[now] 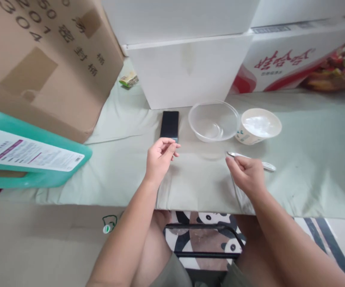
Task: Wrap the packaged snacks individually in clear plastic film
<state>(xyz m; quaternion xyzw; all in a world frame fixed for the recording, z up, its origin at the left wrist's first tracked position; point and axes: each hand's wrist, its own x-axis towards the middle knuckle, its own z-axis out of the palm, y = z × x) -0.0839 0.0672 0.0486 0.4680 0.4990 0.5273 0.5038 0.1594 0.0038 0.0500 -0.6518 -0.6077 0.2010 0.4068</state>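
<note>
My left hand (160,157) is closed in a pinch, thumb against fingertips, just in front of a dark phone (169,123). Whatever it may hold is too small to make out. My right hand (247,171) is curled closed over the table. Behind its knuckles shows a slim white-handled tool with a metal tip (269,166), partly hidden; whether the fingers touch it I cannot tell. Beyond the hands stand a clear plastic bowl (198,129) and, right beside it, a paper bowl (251,138) with something white and shiny inside.
White cartons (187,71) line the back, with a red-printed box (280,67) at right. At left are a brown cardboard box (71,91) and a green jug (79,153). A small packet (129,79) lies between boxes. Pale cloth (118,171) covers the table.
</note>
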